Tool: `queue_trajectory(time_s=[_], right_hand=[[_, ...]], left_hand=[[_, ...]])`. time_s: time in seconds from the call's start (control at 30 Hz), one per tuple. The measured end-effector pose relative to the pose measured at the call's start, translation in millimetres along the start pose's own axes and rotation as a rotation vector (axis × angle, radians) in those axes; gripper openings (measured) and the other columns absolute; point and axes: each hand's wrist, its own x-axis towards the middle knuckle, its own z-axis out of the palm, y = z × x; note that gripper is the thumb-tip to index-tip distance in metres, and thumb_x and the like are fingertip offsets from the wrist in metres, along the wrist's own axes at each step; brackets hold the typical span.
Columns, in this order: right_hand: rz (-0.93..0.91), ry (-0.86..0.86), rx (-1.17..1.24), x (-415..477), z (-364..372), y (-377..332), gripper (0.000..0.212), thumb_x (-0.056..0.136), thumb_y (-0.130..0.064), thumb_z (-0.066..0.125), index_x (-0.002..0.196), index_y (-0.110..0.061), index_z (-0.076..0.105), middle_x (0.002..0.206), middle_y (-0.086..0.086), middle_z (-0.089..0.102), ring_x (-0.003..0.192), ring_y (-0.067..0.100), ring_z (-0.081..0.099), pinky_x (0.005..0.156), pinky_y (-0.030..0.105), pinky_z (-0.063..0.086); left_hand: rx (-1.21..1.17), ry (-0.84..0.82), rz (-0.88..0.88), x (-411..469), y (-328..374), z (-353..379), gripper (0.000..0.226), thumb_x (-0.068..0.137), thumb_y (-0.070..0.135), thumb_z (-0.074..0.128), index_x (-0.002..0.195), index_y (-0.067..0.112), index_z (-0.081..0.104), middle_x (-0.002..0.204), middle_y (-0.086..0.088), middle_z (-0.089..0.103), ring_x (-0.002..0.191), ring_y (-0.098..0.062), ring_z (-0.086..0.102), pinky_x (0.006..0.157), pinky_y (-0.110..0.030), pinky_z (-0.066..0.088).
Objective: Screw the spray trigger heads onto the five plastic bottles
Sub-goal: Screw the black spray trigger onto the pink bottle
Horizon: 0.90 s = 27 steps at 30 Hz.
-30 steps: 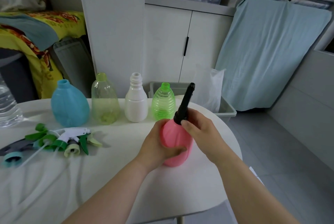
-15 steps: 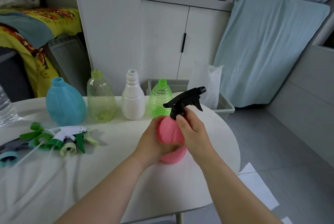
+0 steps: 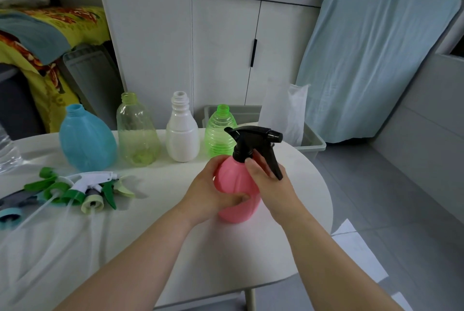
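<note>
A pink bottle [image 3: 234, 182] stands on the white table [image 3: 251, 255], with my left hand [image 3: 211, 194] wrapped around its left side. A black trigger head [image 3: 253, 145] sits on its neck, nozzle pointing right. My right hand [image 3: 270, 182] grips the head's collar and trigger. Behind stand a blue bottle [image 3: 86, 136], a pale yellow-green bottle [image 3: 138, 132], a white bottle [image 3: 182, 132] and a bright green ribbed bottle [image 3: 219, 132], all with bare necks. A heap of loose trigger heads [image 3: 75, 187] with long tubes lies at the left.
A clear water bottle [image 3: 7, 150] stands at the table's left edge. A grey bin [image 3: 312, 140] with a white bag sits on the floor behind the table. White cabinets and a light blue cloth are at the back. Paper sheets [image 3: 356, 250] lie on the floor at the right.
The black trigger head has turned on the pink bottle: its nozzle pointed away, then swung round to the right. My right hand turned with it. My left hand kept hold of the bottle.
</note>
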Motion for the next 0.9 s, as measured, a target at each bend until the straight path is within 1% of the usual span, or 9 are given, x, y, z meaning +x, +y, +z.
queue_trajectory(time_s=[0.07,0.17,0.3,0.37,0.5,0.6,0.7,0.77,0.9], right_hand=[[-0.087,0.047,-0.054,2.1,2.8,0.2,0.025,0.082,-0.006,0.057,0.08,-0.031,0.059,0.077,-0.016,0.063,0.07,-0.012,0.057,0.065,0.005,0.043],[-0.075,0.166,-0.053,7.5,8.6,0.9,0.029,0.074,0.0,0.063,0.078,-0.026,0.05,0.08,-0.011,0.057,0.07,-0.008,0.055,0.064,0.008,0.043],[-0.036,-0.077,-0.043,10.6,-1.7,-3.2,0.037,0.08,0.002,0.054,0.099,-0.03,0.052,0.095,-0.015,0.06,0.089,-0.006,0.057,0.078,0.01,0.046],[-0.021,-0.158,-0.068,11.0,-11.0,-9.5,0.035,0.081,0.001,0.053,0.091,-0.033,0.057,0.093,-0.016,0.063,0.083,-0.012,0.058,0.077,0.006,0.045],[-0.017,-0.036,-0.095,16.4,-8.6,-12.3,0.025,0.073,-0.006,0.067,0.076,-0.027,0.053,0.08,-0.01,0.062,0.071,-0.004,0.06,0.064,0.009,0.046],[-0.031,0.042,-0.161,18.0,0.2,-9.2,0.033,0.071,-0.013,0.07,0.083,-0.031,0.045,0.083,-0.013,0.059,0.077,0.0,0.059,0.07,0.014,0.049],[-0.024,-0.079,-0.152,15.1,-3.7,-8.0,0.02,0.08,-0.014,0.06,0.092,-0.029,0.055,0.083,-0.015,0.06,0.076,-0.006,0.057,0.073,0.015,0.046],[-0.003,-0.121,-0.118,13.4,-7.1,-9.4,0.018,0.081,-0.014,0.059,0.084,-0.031,0.06,0.084,-0.012,0.063,0.08,0.0,0.059,0.075,0.014,0.047],[-0.05,0.093,-0.184,15.2,5.4,-8.7,0.028,0.068,-0.015,0.072,0.073,-0.028,0.048,0.072,-0.012,0.056,0.061,-0.012,0.052,0.055,0.002,0.04]], left_hand=[[0.004,-0.003,0.004,0.2,0.0,0.1,0.06,0.043,0.027,0.073,0.089,0.049,0.041,0.094,0.024,0.052,0.082,0.011,0.051,0.058,0.002,0.04],[-0.004,0.001,0.0,0.9,0.8,-0.2,0.058,0.043,0.025,0.073,0.088,0.046,0.043,0.094,0.023,0.053,0.078,0.017,0.053,0.058,0.002,0.039],[-0.011,0.004,0.003,1.4,-1.1,-1.0,0.057,0.043,0.025,0.072,0.089,0.045,0.045,0.094,0.022,0.055,0.078,0.017,0.053,0.058,0.001,0.039],[-0.012,-0.007,0.006,1.7,-2.4,-1.4,0.059,0.043,0.026,0.073,0.091,0.045,0.044,0.094,0.022,0.055,0.079,0.017,0.053,0.059,0.001,0.04],[-0.033,0.002,0.0,2.5,-3.7,-0.6,0.062,0.042,0.026,0.074,0.093,0.046,0.044,0.095,0.02,0.055,0.086,0.003,0.054,0.063,-0.006,0.045],[-0.033,0.003,0.009,2.6,-3.6,-0.5,0.06,0.043,0.025,0.073,0.09,0.047,0.043,0.096,0.019,0.055,0.087,0.001,0.054,0.06,-0.003,0.044],[-0.021,0.001,0.015,1.6,-3.8,-1.0,0.06,0.044,0.025,0.073,0.09,0.047,0.043,0.096,0.02,0.054,0.086,0.002,0.053,0.059,-0.001,0.042],[-0.018,-0.003,0.02,1.2,-4.7,-1.1,0.062,0.048,0.02,0.077,0.092,0.046,0.042,0.097,0.02,0.052,0.085,0.003,0.052,0.059,0.0,0.041],[-0.01,0.024,0.028,-0.1,-5.9,1.9,0.063,0.046,0.023,0.075,0.095,0.042,0.04,0.099,0.021,0.051,0.088,0.005,0.05,0.061,0.0,0.04]])
